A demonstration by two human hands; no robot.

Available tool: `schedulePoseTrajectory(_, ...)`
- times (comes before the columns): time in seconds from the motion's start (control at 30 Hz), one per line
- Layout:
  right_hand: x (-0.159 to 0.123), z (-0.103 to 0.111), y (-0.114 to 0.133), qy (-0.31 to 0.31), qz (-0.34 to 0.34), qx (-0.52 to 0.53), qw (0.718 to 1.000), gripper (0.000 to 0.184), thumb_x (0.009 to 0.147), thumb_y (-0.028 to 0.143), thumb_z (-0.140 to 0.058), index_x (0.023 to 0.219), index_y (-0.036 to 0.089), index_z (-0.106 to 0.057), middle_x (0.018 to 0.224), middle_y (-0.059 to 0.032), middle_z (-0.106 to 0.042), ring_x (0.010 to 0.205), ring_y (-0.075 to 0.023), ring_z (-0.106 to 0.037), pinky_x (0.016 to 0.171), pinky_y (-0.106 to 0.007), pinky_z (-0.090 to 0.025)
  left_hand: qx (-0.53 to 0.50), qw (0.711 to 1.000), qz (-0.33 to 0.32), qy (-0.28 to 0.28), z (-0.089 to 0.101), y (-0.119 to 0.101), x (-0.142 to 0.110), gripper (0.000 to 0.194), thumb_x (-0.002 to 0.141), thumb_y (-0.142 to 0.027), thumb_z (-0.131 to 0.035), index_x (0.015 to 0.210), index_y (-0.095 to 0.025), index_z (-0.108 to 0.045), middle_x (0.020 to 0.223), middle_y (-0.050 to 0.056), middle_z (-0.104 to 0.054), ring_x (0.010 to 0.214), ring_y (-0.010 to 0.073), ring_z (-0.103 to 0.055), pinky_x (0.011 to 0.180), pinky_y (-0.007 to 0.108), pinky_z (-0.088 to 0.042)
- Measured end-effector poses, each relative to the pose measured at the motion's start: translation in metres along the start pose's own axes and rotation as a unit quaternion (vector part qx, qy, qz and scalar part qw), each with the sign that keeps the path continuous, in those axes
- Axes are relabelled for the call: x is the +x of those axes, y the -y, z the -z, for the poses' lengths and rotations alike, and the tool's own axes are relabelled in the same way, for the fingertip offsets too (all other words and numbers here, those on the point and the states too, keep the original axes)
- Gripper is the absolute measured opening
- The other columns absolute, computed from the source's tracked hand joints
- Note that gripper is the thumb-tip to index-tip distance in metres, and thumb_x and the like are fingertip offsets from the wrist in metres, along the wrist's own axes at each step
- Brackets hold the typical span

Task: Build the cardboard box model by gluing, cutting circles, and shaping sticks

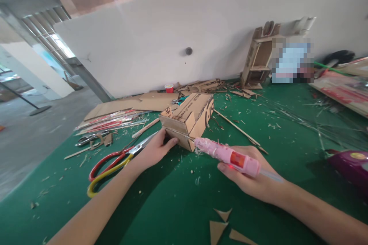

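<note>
A small cardboard box (188,116) with printed lettering rests on the green table, one end turned toward me. The thumb of my left hand (161,146) presses its near left end, while the other fingers are mostly hidden behind it; the hand is closed on the box. In my right hand (253,166) is a pink hot glue gun (221,153) with a clear glue stick out of its back. Its tip, covered in glue strands, is at the box's near lower right corner. Large scissors (112,166) with red and yellow handles lie beside my left wrist.
Cardboard scraps (217,229) lie at the front edge, and a purple device (350,170) stands at the right. Beyond the box are a red cup (169,88), a flat cardboard sheet (132,102) and a tall cardboard structure (257,59). A wooden stick (238,128) lies to the right.
</note>
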State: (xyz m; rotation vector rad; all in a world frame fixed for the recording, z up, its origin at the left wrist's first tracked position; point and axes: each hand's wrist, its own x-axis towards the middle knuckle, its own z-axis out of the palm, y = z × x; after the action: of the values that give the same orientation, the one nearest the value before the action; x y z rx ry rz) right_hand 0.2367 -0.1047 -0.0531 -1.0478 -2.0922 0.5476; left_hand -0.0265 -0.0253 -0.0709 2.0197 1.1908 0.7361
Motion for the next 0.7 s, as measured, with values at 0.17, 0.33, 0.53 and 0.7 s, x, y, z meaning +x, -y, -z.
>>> schedulePoseTrajectory(0.17,0.001,0.000,0.001,-0.050,0.014,0.000,0.999,0.032,0.086,0.029,-0.048,0.058,0.021,-0.034,0.052,0.0051,-0.039,0.043,-0.0067,-0.037,0.043,-0.022,-0.029,-0.001,1.000,0.001,-0.001,0.000,0.001,0.000,0.039,0.088,-0.043,-0.050,0.119,-0.020,-0.045,0.120,0.008,-0.058,0.114,0.0257,-0.053,0.097,0.043,-0.042)
schedulePoseTrajectory(0.33,0.007,0.004,0.009,-0.049,0.019,0.001,0.999,0.026,0.084,0.031,-0.049,0.061,0.020,-0.044,0.055,0.0031,-0.045,0.046,-0.0080,-0.042,0.045,-0.022,-0.033,0.007,1.000,-0.009,0.003,0.000,0.003,0.000,0.039,0.088,-0.044,-0.049,0.118,-0.019,-0.045,0.117,0.009,-0.058,0.110,0.0248,-0.055,0.096,0.042,-0.043)
schedulePoseTrajectory(0.53,0.011,0.004,0.010,-0.048,0.009,0.003,0.999,0.027,0.085,0.031,-0.050,0.061,0.019,-0.044,0.055,0.0033,-0.045,0.046,-0.0076,-0.041,0.045,-0.021,-0.032,0.011,1.000,-0.008,0.000,-0.001,0.003,0.001,0.039,0.088,-0.044,-0.049,0.119,-0.019,-0.045,0.120,0.009,-0.058,0.112,0.0256,-0.054,0.096,0.042,-0.043)
schedulePoseTrajectory(0.7,0.008,0.002,0.005,-0.040,0.009,-0.007,0.999,0.032,0.086,0.032,-0.050,0.059,0.020,-0.036,0.053,0.0048,-0.040,0.044,-0.0065,-0.037,0.043,-0.021,-0.028,0.024,1.000,0.005,-0.001,0.000,0.001,0.000,0.040,0.088,-0.045,-0.049,0.119,-0.020,-0.046,0.120,0.009,-0.058,0.111,0.0260,-0.054,0.096,0.042,-0.043)
